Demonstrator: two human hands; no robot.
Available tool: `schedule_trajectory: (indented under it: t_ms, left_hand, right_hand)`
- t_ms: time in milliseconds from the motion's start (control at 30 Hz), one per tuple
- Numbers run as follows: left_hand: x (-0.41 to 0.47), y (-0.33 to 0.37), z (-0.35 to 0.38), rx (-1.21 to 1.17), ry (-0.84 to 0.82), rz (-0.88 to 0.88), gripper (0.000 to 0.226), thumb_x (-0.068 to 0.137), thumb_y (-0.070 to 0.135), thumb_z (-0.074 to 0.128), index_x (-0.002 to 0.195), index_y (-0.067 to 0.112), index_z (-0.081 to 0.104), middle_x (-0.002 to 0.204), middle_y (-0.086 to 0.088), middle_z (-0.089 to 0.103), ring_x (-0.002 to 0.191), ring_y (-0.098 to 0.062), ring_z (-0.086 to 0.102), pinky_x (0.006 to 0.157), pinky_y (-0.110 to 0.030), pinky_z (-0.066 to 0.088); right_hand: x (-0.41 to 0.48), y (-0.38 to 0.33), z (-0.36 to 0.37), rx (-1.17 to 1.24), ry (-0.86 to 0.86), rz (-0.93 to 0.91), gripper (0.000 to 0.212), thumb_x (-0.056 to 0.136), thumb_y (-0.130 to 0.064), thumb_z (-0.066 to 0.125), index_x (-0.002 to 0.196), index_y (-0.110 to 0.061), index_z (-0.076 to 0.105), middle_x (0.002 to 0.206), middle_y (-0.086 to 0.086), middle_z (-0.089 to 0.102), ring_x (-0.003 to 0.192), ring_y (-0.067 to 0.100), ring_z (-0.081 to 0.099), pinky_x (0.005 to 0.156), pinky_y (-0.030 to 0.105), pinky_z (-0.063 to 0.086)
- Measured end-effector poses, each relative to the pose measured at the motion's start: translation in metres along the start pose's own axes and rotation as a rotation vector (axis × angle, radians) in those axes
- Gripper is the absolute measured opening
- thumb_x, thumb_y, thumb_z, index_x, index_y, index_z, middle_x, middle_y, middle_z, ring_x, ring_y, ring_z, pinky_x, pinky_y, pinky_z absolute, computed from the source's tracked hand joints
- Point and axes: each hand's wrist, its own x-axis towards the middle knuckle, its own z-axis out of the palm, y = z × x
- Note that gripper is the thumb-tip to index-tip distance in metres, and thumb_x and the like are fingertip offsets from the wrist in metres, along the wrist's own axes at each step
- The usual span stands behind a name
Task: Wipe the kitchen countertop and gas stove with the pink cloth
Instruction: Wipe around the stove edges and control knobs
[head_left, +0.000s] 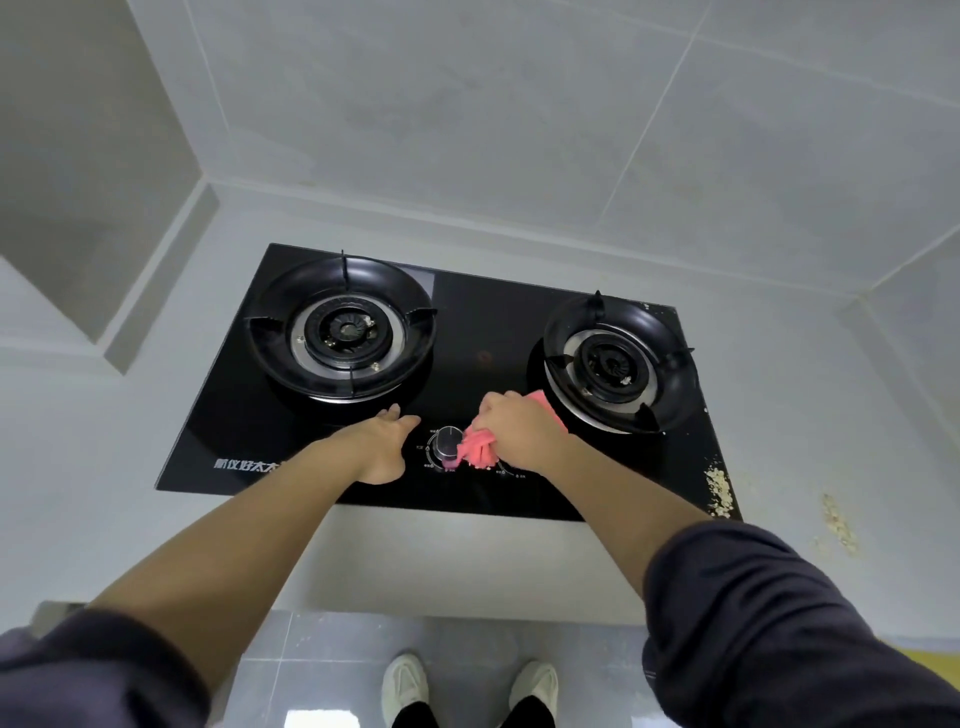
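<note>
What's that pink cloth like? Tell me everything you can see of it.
The pink cloth is soft-looking coral-pink fabric, crumpled into folds. The right hand grips it, hiding its middle; a bunch sticks out toward the left, a flatter corner shows beyond the hand. It rests on the black glass top of the gas stove, right beside the round knob and near the right burner.

The pink cloth is bunched, gripped by the right hand and pressed on the front middle of the gas stove, just beside a knob. The stove is a glossy black two-burner top sunk in the pale bench, with crumbs along its right edge.
</note>
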Motion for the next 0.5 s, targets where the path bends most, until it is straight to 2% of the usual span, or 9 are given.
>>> schedule_trajectory:
  t_ms: [133, 267, 367, 433, 500]
  left_hand:
    - [-0.002, -0.003, 0.001, 0.033, -0.035, -0.023, 0.081, 0.086, -0.001, 0.042, 0.155, 0.021, 0.006, 0.161, -0.012, -0.007, 0.149, -0.023, -0.003, 0.120, -0.039, 0.012]
    - [-0.005, 0.001, 0.001, 0.061, -0.056, -0.032, 0.079, 0.088, 0.001, 0.041, 0.155, 0.019, 0.004, 0.160, -0.011, -0.010, 0.149, -0.024, -0.005, 0.121, -0.041, 0.012]
    - [-0.007, -0.004, -0.003, 0.047, -0.044, -0.021, 0.075, 0.089, 0.000, 0.039, 0.155, 0.015, 0.006, 0.161, -0.009, -0.008, 0.149, -0.021, -0.001, 0.121, -0.036, 0.011]
    - [-0.007, -0.010, -0.007, 0.031, -0.019, -0.011, 0.073, 0.089, 0.000, 0.038, 0.154, 0.013, 0.008, 0.161, -0.006, -0.004, 0.149, -0.019, 0.003, 0.120, -0.033, 0.012]
    - [-0.007, -0.013, -0.008, 0.013, -0.012, 0.000, 0.073, 0.089, -0.001, 0.038, 0.154, 0.013, 0.009, 0.162, -0.004, -0.003, 0.149, -0.018, 0.004, 0.120, -0.033, 0.012]
  right_hand:
    - [-0.010, -0.016, 0.029, -0.014, 0.020, -0.253, 0.028, 0.082, -0.020, 0.058, 0.106, -0.029, 0.068, 0.115, -0.005, 0.054, 0.104, 0.020, 0.049, 0.093, 0.037, 0.040]
    - [-0.021, -0.005, 0.038, 0.030, 0.004, -0.369, 0.023, 0.081, -0.029, 0.062, 0.103, -0.031, 0.070, 0.111, -0.010, 0.059, 0.107, 0.015, 0.050, 0.101, 0.034, 0.032]
    - [-0.024, -0.002, 0.034, 0.181, 0.063, -0.325, 0.026, 0.080, -0.018, 0.059, 0.099, -0.029, 0.072, 0.111, -0.010, 0.063, 0.107, 0.014, 0.053, 0.102, 0.034, 0.032]
    - [-0.026, -0.009, 0.034, 0.279, 0.171, -0.190, 0.035, 0.080, -0.013, 0.058, 0.108, -0.030, 0.069, 0.119, -0.008, 0.061, 0.111, 0.016, 0.052, 0.106, 0.032, 0.027]
    - [-0.024, -0.025, 0.035, 0.205, 0.194, -0.079, 0.039, 0.083, -0.019, 0.058, 0.121, -0.028, 0.062, 0.127, -0.006, 0.057, 0.117, 0.018, 0.049, 0.111, 0.032, 0.018]
